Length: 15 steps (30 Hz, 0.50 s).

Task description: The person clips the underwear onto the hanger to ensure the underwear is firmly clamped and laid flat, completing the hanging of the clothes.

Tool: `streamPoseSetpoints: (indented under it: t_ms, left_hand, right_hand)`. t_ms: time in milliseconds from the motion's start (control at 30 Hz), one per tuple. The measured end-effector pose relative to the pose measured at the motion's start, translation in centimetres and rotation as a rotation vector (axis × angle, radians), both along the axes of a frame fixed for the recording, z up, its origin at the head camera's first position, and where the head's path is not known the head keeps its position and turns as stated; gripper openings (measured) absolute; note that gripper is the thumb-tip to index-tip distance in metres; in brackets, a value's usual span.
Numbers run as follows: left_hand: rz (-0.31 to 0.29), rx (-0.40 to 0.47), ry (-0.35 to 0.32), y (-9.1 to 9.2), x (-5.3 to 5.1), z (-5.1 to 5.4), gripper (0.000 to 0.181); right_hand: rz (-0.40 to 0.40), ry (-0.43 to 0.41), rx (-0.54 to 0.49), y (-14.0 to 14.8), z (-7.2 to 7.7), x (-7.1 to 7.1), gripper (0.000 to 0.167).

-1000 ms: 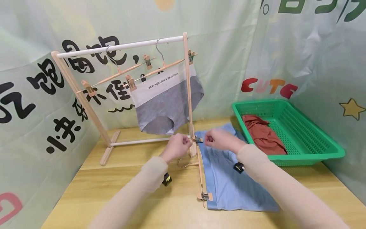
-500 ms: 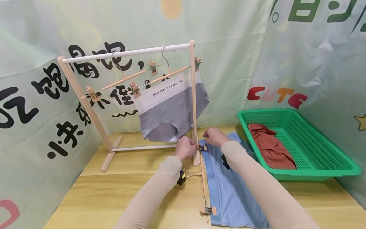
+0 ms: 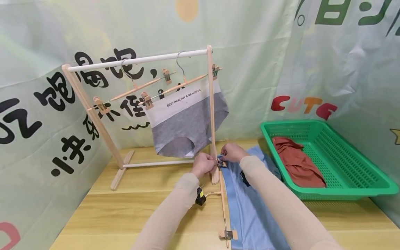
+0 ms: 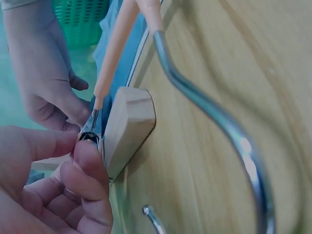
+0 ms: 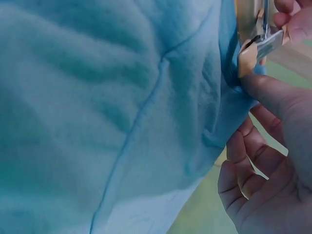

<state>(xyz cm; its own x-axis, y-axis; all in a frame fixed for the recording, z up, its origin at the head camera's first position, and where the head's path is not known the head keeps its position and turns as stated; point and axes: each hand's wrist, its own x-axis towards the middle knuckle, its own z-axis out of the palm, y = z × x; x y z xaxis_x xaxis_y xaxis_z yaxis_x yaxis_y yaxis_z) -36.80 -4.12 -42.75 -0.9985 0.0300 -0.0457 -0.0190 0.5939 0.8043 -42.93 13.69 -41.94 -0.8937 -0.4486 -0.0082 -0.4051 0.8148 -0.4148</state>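
Note:
My left hand point(image 3: 203, 164) pinches the far clip point(image 5: 269, 45) of a wooden clip hanger point(image 3: 223, 203) that lies on the table. Thumb and index finger press on the clip's ends in the left wrist view. Blue underpants point(image 3: 247, 201) lie along the hanger's right side, waistband towards it. At the waistband's far corner, my right hand point(image 3: 233, 152) pinches the cloth, thumb on top right beside the clip and fingers underneath. The near clip point(image 3: 228, 234) sits at the waistband's other end. The hanger's metal hook point(image 4: 234, 129) points left.
A wooden rack point(image 3: 211, 114) stands just behind my hands, its foot by the far clip. Grey-and-white briefs point(image 3: 187, 121) hang on it from a clip hanger, beside another hanger point(image 3: 134, 89). A green basket point(image 3: 347, 192) with a rust-brown cloth point(image 3: 297, 165) stands right.
Both hands were apart from the clip at first. The left has come in and taken hold of the clip; the right has lowered onto the waistband corner. The view has shifted slightly.

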Motion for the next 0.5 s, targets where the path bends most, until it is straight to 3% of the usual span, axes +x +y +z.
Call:
streamPoseSetpoints:
  t_ms: [100,333,500]
  left_hand:
    - [0.003,0.037,0.004,-0.3,0.4,0.2,0.026]
    - [-0.017,0.077,0.007,-0.8,1.7,2.2,0.017]
    - [-0.04,0.183,-0.023,-0.7,2.1,2.7,0.015]
  right_hand:
    - [0.01,-0.001,-0.052,0.7,0.2,0.3,0.011]
    - [0.052,0.019,-0.184,2.5,1.4,0.6,0.014]
    - [0.064,0.02,-0.206,3.0,2.5,1.1,0.017]
